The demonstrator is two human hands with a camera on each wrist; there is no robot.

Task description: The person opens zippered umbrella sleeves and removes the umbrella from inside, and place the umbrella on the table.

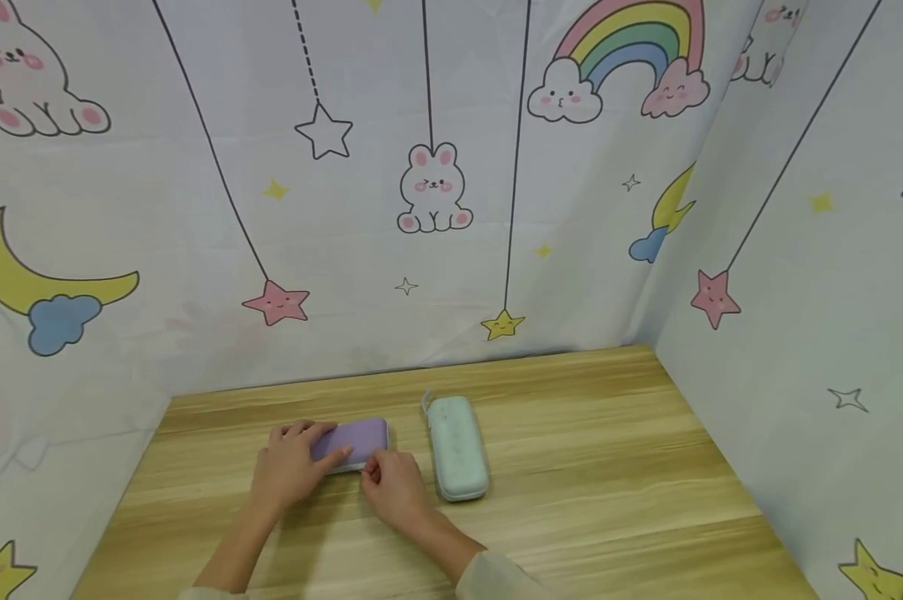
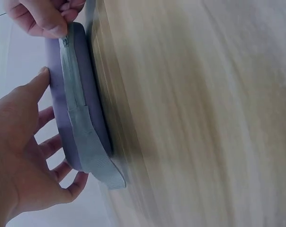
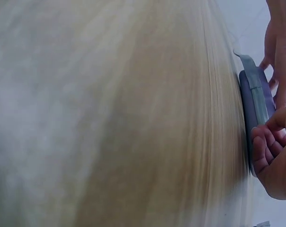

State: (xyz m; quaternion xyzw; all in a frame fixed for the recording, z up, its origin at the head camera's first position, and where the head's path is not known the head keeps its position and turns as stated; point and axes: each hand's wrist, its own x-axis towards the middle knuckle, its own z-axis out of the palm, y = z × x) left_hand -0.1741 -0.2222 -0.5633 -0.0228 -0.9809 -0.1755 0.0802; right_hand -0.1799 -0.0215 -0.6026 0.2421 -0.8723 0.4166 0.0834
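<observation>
A purple zip case (image 1: 361, 437) lies on the wooden table. My left hand (image 1: 288, 467) holds its left end, with the thumb near the front edge and the other fingers toward the far side. In the left wrist view, a grey zipper (image 2: 73, 75) runs along the side, and a grey strap (image 2: 98, 153) sticks out at one end. My right hand (image 1: 399, 492) pinches at the zipper near the case's right front corner; the fingertips hide the zipper pull. The zipper appears closed along the visible stretch between strap and fingers.
A mint-green case (image 1: 459, 450) with a small loop (image 1: 426, 402) at its far end lies just right of the purple one. Behind the wooden table (image 1: 609, 467) hangs a white cloth (image 1: 361, 217) printed with rabbits, stars and a rainbow; it also covers both sides.
</observation>
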